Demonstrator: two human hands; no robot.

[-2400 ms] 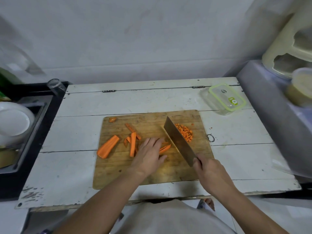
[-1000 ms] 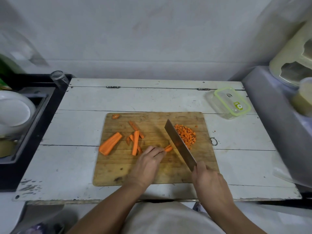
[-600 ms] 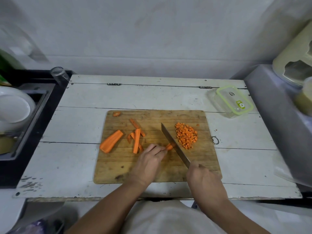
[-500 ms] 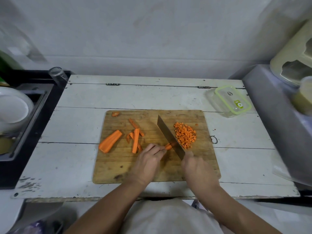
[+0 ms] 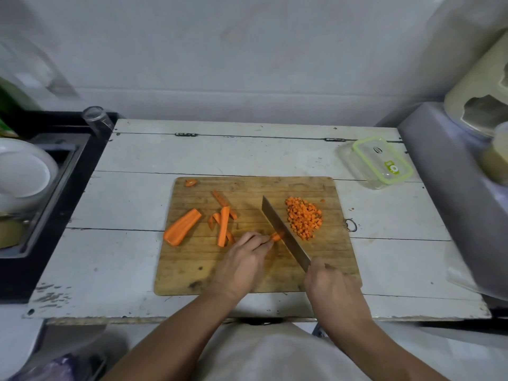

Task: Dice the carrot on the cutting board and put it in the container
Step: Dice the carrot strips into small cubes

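Observation:
On the wooden cutting board [image 5: 192, 273] my left hand [image 5: 242, 262] pins a short stub of carrot strips [image 5: 276, 236] with curled fingertips. My right hand [image 5: 330, 287] grips the handle of a cleaver [image 5: 284, 233], its blade edge down against the stub's right end. A pile of diced carrot [image 5: 303, 217] lies right of the blade. Several loose carrot strips [image 5: 224, 225] and a large carrot half [image 5: 182, 226] lie on the board's left part. A clear container with a green-rimmed lid [image 5: 378, 162] stands at the table's back right.
A small carrot end [image 5: 190, 182] sits at the board's back left corner. The white plank table [image 5: 132, 204] borders a black sink unit with white bowls [image 5: 24, 174] and a glass [image 5: 96, 121] at left. A grey appliance [image 5: 453, 188] crowds the right edge.
The carrot stub under my left fingers has grown shorter and the diced pile has grown. The cleaver has chopped up and down and drawn back toward me with my right hand.

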